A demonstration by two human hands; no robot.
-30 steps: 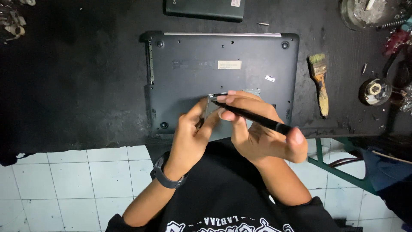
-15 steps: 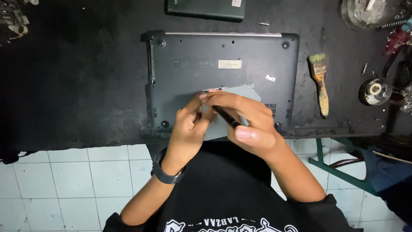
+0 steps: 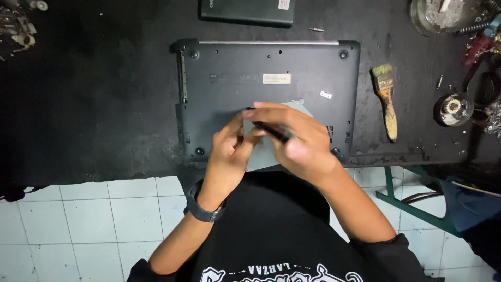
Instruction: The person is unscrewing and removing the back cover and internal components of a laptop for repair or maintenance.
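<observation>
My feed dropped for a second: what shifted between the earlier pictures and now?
The right hand swung its black tool in from pointing out to the side, so it now lies tucked under the fingers, close against the left hand. Both hands keep their grip. The upturned laptop, paintbrush and black table stayed put.

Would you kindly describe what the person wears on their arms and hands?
Both forearms are bare, as are the left hand and right hand. A dark wristwatch circles the left wrist. Black sleeves are pushed up near the elbows, belonging to a black top with white lettering.
</observation>
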